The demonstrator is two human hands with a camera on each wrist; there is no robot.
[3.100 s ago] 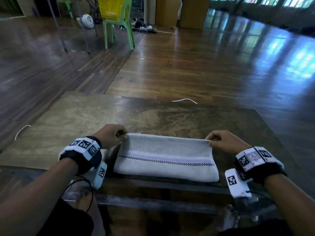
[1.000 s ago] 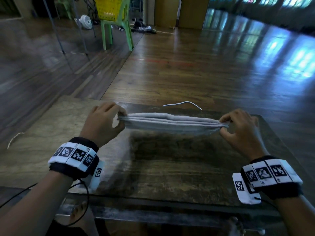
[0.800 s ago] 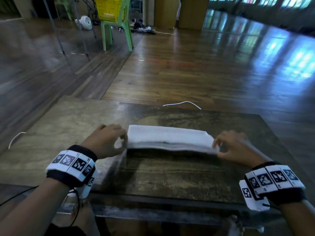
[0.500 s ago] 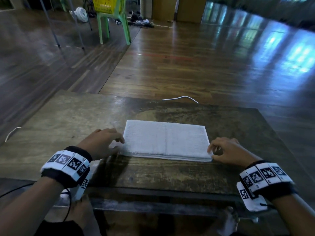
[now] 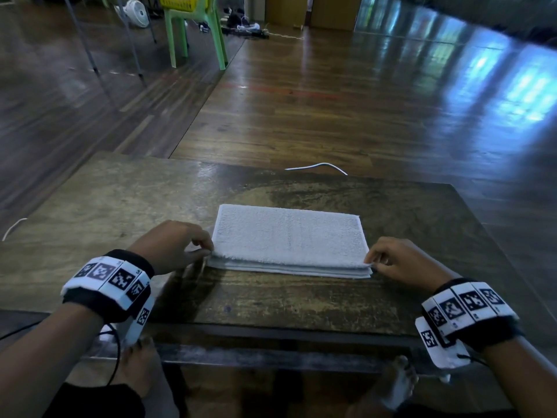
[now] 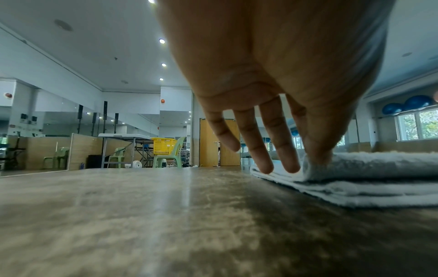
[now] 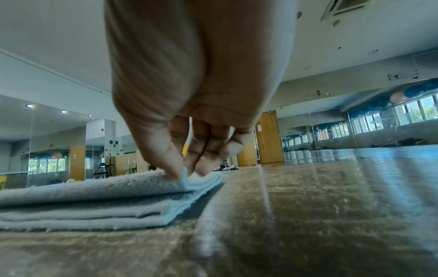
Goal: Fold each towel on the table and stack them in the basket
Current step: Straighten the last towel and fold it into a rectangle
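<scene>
A white towel (image 5: 289, 239), folded into several layers, lies flat in the middle of the dark wooden table (image 5: 120, 206). My left hand (image 5: 209, 250) pinches the top layer at the towel's near-left corner. The left wrist view shows the thumb pressed on the towel (image 6: 379, 180) and the other fingers (image 6: 265, 165) hanging beside its edge. My right hand (image 5: 370, 262) pinches the near-right corner. Its thumb and forefinger nip the top fold of the towel (image 7: 94, 196) in the right wrist view. A yellow basket (image 5: 180, 1) sits on a green chair far behind the table.
The green chair (image 5: 196, 34) with the basket (image 6: 163, 146) stands on the wooden floor at the back left, near a small fan (image 5: 135, 13). A white cable (image 5: 316, 167) curls past the table's far edge. My bare feet show under the near edge.
The towel was lifted off the table, folded over and laid down flat again. Both hands came back to its near corners and still hold them.
</scene>
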